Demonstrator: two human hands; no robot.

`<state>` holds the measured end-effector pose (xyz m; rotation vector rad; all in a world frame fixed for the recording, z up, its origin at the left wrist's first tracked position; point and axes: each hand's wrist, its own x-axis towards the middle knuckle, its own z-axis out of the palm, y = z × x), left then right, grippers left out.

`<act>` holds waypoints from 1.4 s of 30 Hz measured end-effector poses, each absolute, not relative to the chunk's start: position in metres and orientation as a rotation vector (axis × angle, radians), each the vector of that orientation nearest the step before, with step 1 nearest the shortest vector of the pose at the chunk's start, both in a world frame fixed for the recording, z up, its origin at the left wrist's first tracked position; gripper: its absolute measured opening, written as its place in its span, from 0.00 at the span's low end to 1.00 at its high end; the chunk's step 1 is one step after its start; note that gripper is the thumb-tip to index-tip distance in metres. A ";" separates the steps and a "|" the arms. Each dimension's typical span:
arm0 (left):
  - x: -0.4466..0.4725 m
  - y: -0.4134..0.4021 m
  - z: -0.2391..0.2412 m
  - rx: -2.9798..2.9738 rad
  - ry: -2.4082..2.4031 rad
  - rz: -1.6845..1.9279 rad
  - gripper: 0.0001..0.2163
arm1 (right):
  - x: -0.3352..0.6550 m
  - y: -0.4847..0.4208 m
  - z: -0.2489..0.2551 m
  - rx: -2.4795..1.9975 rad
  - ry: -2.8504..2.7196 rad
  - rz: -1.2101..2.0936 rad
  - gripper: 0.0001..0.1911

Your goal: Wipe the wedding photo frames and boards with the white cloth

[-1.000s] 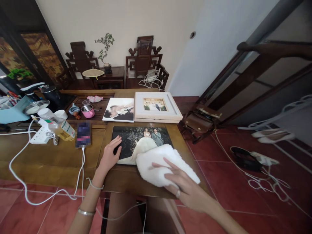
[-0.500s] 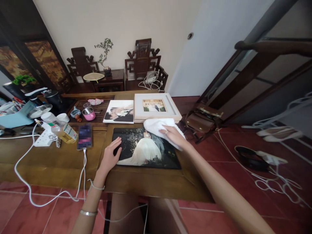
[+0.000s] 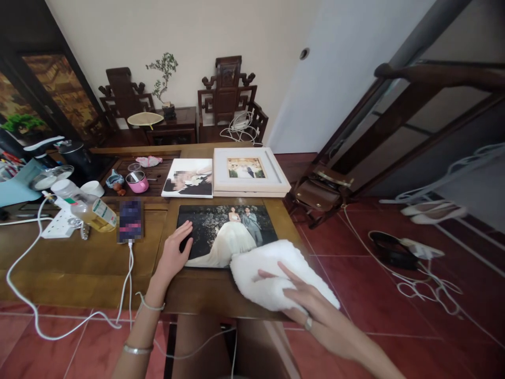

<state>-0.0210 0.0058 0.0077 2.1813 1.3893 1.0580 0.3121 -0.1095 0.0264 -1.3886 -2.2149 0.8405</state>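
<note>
A dark wedding photo print (image 3: 224,231) lies flat on the wooden table (image 3: 90,258) in front of me. My left hand (image 3: 173,253) rests flat on the print's left edge, fingers stretched out, holding it down. My right hand (image 3: 305,305) presses on a folded white towel (image 3: 276,276) with its fingers spread over the cloth. The towel covers the print's near right corner and part of the table edge. A ring shows on my right hand and bracelets on my left wrist.
Behind the print lie a second photo print (image 3: 189,178) and a white framed photo (image 3: 248,171). A phone (image 3: 130,220) on a white cable, a bottle (image 3: 92,212), a power strip (image 3: 59,223) and a pink cup (image 3: 138,181) stand at the left. A brown bag (image 3: 317,193) sits on the red floor at the right.
My right hand has pulled the towel from the print's far right corner back down to its near right corner. My left hand has stayed on the left edge.
</note>
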 end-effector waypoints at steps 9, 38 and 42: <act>-0.023 0.006 0.011 2.188 1.385 1.030 0.15 | 0.302 0.031 0.038 -1.476 -2.087 0.828 0.22; -0.025 0.007 0.010 2.166 1.360 1.035 0.15 | 0.251 0.057 0.040 -1.442 -2.308 0.594 0.20; -0.024 0.007 0.009 2.150 1.372 1.035 0.15 | 0.239 0.070 0.045 -1.392 -2.303 0.540 0.18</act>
